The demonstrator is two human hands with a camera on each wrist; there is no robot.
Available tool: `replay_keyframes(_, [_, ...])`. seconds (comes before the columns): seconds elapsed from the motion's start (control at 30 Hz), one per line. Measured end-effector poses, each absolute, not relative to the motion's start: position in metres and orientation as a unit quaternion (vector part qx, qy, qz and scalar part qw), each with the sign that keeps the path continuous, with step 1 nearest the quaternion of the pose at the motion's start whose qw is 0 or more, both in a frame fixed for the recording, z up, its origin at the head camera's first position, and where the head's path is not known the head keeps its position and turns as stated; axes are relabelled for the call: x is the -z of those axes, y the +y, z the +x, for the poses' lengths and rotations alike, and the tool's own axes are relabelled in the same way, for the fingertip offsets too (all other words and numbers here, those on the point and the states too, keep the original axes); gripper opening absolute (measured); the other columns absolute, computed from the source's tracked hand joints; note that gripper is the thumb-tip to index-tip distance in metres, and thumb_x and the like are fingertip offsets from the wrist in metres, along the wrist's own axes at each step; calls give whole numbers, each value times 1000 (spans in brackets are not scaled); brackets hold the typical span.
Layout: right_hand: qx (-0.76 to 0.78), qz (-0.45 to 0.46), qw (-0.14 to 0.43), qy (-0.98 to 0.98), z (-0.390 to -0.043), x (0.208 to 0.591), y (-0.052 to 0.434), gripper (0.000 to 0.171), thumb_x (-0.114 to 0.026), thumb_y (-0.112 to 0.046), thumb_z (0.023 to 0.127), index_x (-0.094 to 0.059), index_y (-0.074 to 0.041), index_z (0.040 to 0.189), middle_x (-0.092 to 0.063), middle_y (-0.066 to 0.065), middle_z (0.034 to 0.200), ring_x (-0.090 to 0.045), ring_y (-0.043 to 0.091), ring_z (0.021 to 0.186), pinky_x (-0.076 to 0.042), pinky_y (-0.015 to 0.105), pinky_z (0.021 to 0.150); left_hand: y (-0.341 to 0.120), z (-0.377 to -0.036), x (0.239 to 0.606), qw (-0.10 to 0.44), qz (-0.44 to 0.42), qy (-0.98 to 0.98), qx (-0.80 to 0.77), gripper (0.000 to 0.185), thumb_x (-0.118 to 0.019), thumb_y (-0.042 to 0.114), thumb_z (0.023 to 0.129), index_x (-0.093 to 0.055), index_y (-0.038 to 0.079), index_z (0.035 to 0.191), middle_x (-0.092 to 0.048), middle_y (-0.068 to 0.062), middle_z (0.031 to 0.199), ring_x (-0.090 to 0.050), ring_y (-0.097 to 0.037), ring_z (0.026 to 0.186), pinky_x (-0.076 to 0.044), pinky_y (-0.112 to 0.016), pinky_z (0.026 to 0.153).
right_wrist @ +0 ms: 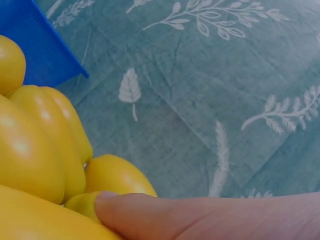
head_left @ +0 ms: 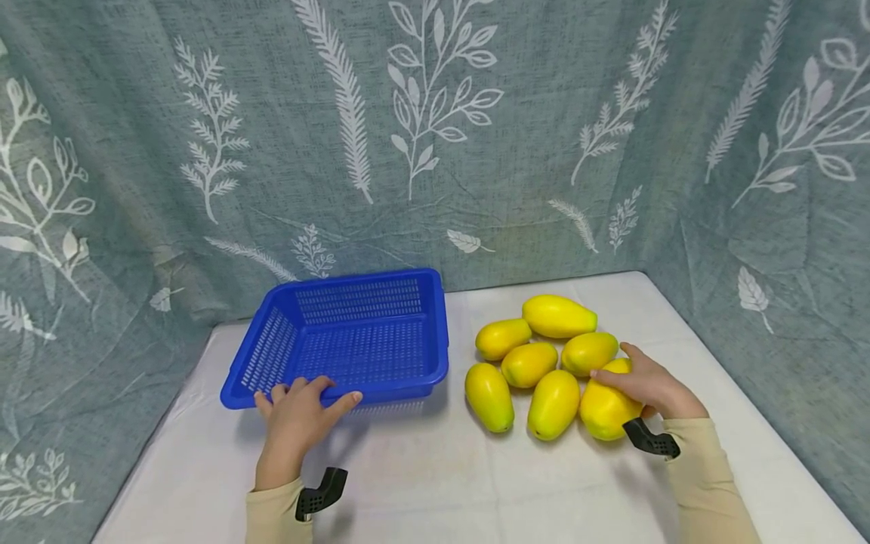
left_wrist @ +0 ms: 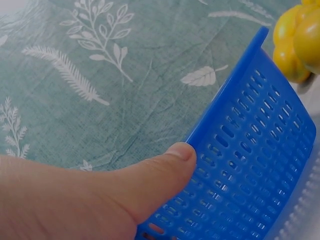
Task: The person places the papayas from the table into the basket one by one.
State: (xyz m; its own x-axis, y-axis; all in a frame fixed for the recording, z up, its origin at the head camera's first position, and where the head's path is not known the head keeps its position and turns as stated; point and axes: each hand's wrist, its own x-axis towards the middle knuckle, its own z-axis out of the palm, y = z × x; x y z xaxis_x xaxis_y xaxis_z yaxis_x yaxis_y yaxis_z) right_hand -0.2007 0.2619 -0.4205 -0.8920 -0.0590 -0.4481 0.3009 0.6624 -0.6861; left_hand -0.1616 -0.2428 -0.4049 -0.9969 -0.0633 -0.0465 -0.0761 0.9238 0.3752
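In the head view, my left hand (head_left: 299, 419) grips the near rim of a blue plastic basket (head_left: 435, 332) with perforated walls, and nothing lies inside the basket. The left wrist view shows the thumb (left_wrist: 167, 167) against the basket's outer wall (left_wrist: 260, 135), just below the rim. At the right, my right hand (head_left: 655, 384) holds a yellow papaya (head_left: 607, 412), the nearest on that side, with its thumb on top; its other fingers are mostly hidden. The papaya still touches the table. In the right wrist view, the thumb (right_wrist: 135, 212) lies along the held papaya (right_wrist: 40, 220).
Several more yellow papayas (head_left: 530, 365) lie close together to the left of and behind the held one. A white cloth (head_left: 448, 483) covers the table. Green-grey curtains (head_left: 503, 219) with white leaf prints hang behind and at both sides.
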Motion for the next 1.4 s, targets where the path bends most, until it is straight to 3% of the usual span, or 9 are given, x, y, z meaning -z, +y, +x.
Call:
replay_keyframes(0.47, [391,64,194,897,-197,415,267,102,-61,-59,95,-13,6,158,-42,36,146,-59,33,104,-55,35,70,-245,-160,401,11,-32,980,-194,71,-64,62,92,-65,2,130,-59,-32,129,-33,-67,131,0,-85,107])
replay_keyframes(0.87, [442,34,105,890,-190,389,267,93,-56,-53,100,-9,-4,163,-17,38,162,-52,44,125,-53,30,77,-243,-161,400,4,-30,980,-197,68,-65,59,91,-65,2,130,-60,-31,127,-34,-65,130,1,-84,109])
replay_keyframes(0.97, [475,5,91,875,-199,382,254,89,-57,-49,101,-10,-9,165,-18,39,161,-52,44,127,-54,30,79,-243,-162,402,5,-30,979,-201,68,-66,58,91,-66,2,130,-61,-30,126,-34,-64,130,2,-83,110])
replay_keyframes(1.13, [537,-57,120,833,-227,362,217,81,-58,-41,103,-12,-18,165,-26,33,161,-54,40,127,-56,33,87,-244,-163,402,1,-34,979,-202,68,-66,59,91,-66,3,129,-61,-30,127,-34,-65,131,2,-82,110])
replay_keyframes(1.3, [584,-102,181,785,-256,346,165,75,-57,-35,104,-14,-23,165,-26,25,164,-49,41,136,-55,43,99,-245,-162,403,6,-35,979,-198,70,-65,62,90,-66,3,130,-61,-30,128,-34,-67,130,1,-83,109])
replay_keyframes(1.4, [606,-111,203,761,-266,341,127,72,-57,-31,104,-17,-24,164,-31,23,162,-54,37,130,-56,42,95,-245,-161,404,10,-35,979,-200,72,-64,63,90,-66,3,130,-61,-31,128,-35,-67,130,0,-83,109])
